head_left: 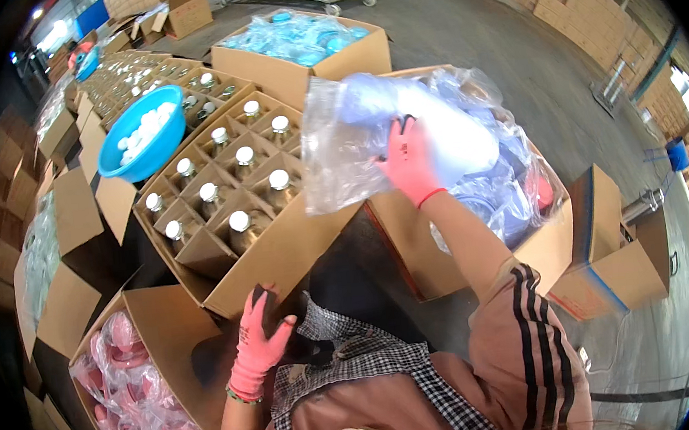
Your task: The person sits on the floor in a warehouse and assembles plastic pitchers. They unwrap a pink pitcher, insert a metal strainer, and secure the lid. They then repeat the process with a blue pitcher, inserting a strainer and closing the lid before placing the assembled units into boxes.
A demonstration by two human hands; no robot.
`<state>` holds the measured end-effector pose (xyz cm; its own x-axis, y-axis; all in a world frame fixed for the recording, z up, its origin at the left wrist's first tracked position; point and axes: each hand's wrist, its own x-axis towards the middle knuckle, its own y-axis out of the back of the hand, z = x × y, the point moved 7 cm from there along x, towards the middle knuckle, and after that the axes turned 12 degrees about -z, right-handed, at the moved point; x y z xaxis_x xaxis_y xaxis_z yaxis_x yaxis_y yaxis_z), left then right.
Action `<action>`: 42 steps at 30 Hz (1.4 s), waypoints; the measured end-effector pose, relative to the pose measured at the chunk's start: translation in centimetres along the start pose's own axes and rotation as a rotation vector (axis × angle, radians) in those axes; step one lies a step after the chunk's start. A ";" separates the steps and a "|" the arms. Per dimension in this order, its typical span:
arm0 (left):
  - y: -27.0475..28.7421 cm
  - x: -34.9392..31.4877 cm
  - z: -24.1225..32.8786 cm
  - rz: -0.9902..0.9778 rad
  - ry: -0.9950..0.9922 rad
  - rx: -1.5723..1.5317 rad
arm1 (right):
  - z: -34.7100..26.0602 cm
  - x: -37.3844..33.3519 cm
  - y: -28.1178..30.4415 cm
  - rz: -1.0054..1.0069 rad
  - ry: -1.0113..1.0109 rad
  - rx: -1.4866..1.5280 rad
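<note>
My right hand (412,160), in a pink glove with dark fingertips, grips a clear plastic bag (331,155) of pale purple pieces, partly smeared by motion. This bag hangs over the left edge of an open carton (413,250) filled with more bagged purple pieces (512,167). In the matching glove, my left hand (259,345) holds nothing, its fingers apart. It is just in front of a divided carton (274,254) of glass bottles with white caps (238,221), one bottle to a compartment.
A blue basin (143,155) of white caps rests on the cartons at left. Bagged pink pieces (130,381) fill a carton at lower left; a far carton (266,70) holds bagged turquoise pieces. An open carton (610,257) stands at right. Stacked boxes (580,6) line the back.
</note>
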<state>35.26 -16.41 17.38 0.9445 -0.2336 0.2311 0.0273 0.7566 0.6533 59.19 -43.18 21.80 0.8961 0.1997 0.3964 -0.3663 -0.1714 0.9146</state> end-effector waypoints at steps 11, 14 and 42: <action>5.0 -9.9 -7.7 0.260 0.291 -0.263 | 2.2 4.5 13.1 0.353 -0.008 0.871; 4.9 -7.0 -8.3 0.334 0.250 -0.341 | -8.6 2.7 20.5 0.177 0.208 1.122; 7.5 -17.1 -1.9 0.697 -0.110 -1.513 | -17.0 -18.4 8.1 -0.727 0.568 1.685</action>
<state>19.91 -5.56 17.00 0.8869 0.3899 0.2478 -0.0274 0.5799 -0.8142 35.51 -31.82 23.32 0.4396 0.8370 0.3258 0.8822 -0.4705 0.0182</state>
